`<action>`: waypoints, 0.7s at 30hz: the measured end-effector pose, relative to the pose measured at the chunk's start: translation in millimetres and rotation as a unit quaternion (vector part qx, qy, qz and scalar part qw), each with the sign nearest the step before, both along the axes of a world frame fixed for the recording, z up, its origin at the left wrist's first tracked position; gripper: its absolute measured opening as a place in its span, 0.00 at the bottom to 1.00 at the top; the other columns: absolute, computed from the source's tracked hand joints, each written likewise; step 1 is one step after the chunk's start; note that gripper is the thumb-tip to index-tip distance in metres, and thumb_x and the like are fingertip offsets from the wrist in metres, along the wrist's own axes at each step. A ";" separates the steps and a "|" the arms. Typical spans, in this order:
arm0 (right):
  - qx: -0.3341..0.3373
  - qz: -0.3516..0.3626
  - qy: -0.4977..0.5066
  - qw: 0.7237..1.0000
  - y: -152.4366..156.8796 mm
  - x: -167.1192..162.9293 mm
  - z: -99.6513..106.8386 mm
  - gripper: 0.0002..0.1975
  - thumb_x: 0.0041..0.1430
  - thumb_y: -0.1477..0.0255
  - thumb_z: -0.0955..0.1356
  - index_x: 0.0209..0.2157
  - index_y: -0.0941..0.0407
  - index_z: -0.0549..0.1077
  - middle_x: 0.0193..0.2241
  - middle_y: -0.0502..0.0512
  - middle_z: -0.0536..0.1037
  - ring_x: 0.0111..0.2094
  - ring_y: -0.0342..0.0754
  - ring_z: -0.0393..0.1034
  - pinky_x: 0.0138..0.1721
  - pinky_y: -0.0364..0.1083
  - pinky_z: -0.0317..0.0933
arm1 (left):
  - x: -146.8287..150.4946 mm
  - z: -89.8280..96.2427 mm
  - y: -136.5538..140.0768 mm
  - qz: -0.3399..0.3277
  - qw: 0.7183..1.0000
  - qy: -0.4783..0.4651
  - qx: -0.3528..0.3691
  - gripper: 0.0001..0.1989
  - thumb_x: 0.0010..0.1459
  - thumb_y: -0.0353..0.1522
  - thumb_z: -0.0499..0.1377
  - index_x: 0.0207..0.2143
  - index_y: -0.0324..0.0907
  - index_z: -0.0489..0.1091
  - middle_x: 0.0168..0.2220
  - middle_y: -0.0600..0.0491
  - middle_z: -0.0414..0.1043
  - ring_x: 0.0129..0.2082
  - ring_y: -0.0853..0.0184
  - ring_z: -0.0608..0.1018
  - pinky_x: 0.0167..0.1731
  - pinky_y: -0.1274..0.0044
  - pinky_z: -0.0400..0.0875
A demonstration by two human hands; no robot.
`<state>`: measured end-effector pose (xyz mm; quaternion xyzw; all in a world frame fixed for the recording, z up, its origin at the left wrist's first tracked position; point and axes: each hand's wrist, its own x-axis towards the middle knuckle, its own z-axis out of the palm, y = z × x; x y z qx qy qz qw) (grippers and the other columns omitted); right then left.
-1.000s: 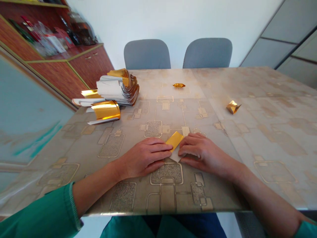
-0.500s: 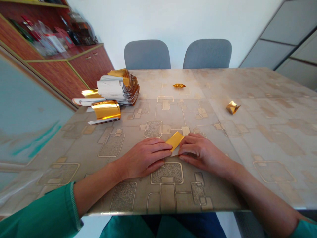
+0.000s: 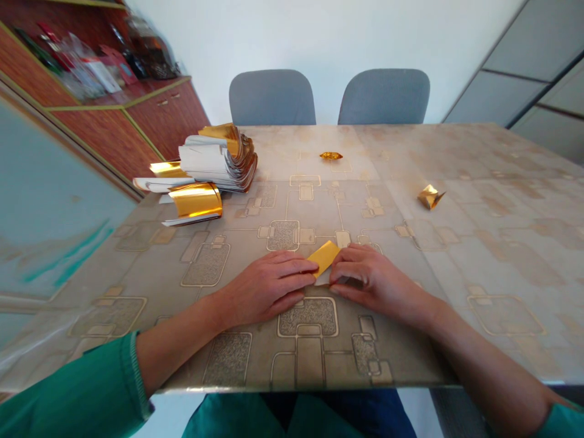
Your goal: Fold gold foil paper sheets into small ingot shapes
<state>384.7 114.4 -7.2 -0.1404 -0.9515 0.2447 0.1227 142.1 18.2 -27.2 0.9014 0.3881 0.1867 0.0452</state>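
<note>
Here, your left hand (image 3: 269, 287) lies flat, fingers together, pressing one gold paper strip (image 3: 325, 257) to the table (image 3: 438, 267); your right hand (image 3: 365, 277), curled, pinches the strip's near-right edge. Beyond the strip sit two folded gold pieces (image 3: 430, 196) and two chairs (image 3: 272, 98). Less white shows along its near edge than a second ago.

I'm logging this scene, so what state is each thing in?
Small gold paper piece, partly folded
Left hand, fingers laid on that piece
Right hand, fingers curled, pinching its edge
Gold-and-white paper sheets, stacked, curling
Far slender gold foil shape, creased
Angular gold paper shape at right, folded
Brown wooden cabinet doors, shut
</note>
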 end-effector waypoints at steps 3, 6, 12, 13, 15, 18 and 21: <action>-0.006 0.003 0.003 1.000 0.2 0.8 -0.1 0.07 0.62 0.68 0.70 0.39 0.55 0.75 0.37 0.54 0.76 0.40 0.49 0.68 0.44 0.49 0.59 | 0.2 -0.8 0.0 0.014 1.000 -0.007 -0.002 0.14 0.67 0.32 0.52 0.54 0.42 0.68 0.56 0.47 0.70 0.54 0.60 0.73 0.54 0.63 0.70; -0.003 0.005 -0.003 1.000 0.6 1.4 1.0 0.10 0.60 0.66 0.71 0.42 0.55 0.75 0.40 0.55 0.76 0.42 0.50 0.68 0.46 0.51 0.60 | 0.4 -2.0 0.0 0.023 1.000 -0.020 -0.001 0.14 0.68 0.32 0.52 0.53 0.42 0.68 0.55 0.48 0.72 0.53 0.61 0.74 0.53 0.64 0.72; 0.005 0.021 0.005 1.000 3.1 0.3 -1.6 0.09 0.65 0.73 0.66 0.46 0.56 0.73 0.41 0.56 0.76 0.44 0.49 0.68 0.46 0.50 0.60 | 2.6 -3.6 0.4 0.056 0.996 -0.052 0.037 0.14 0.68 0.32 0.53 0.54 0.41 0.67 0.55 0.47 0.71 0.53 0.63 0.74 0.53 0.66 0.73; 0.007 0.021 0.008 1.000 3.5 -0.2 -2.8 0.09 0.65 0.74 0.66 0.47 0.56 0.73 0.41 0.56 0.75 0.43 0.49 0.68 0.46 0.50 0.61 | 3.3 -3.4 0.6 0.062 0.995 -0.060 0.043 0.14 0.68 0.32 0.53 0.54 0.40 0.67 0.54 0.47 0.71 0.52 0.63 0.74 0.52 0.67 0.73; 0.007 0.017 0.014 1.000 4.1 -1.2 -4.8 0.10 0.66 0.75 0.64 0.48 0.56 0.72 0.41 0.56 0.75 0.43 0.49 0.68 0.45 0.49 0.61 | 4.9 -2.7 0.9 0.067 0.994 -0.070 0.049 0.13 0.69 0.32 0.52 0.53 0.40 0.67 0.53 0.46 0.72 0.51 0.63 0.74 0.51 0.67 0.74; 0.005 0.008 0.013 1.000 4.5 -2.1 -5.8 0.08 0.66 0.75 0.64 0.45 0.57 0.72 0.38 0.56 0.75 0.40 0.48 0.68 0.42 0.48 0.61 | 6.9 -0.8 0.6 0.074 0.994 -0.070 0.041 0.14 0.69 0.34 0.53 0.53 0.39 0.66 0.52 0.46 0.73 0.51 0.63 0.75 0.51 0.67 0.74; 0.001 0.001 0.008 1.000 4.2 -2.4 -5.6 0.07 0.66 0.75 0.63 0.41 0.57 0.73 0.35 0.56 0.75 0.37 0.48 0.67 0.39 0.47 0.60 | 9.0 1.1 -0.7 0.103 0.992 -0.065 0.022 0.16 0.68 0.36 0.54 0.54 0.39 0.64 0.51 0.46 0.73 0.50 0.61 0.75 0.51 0.66 0.73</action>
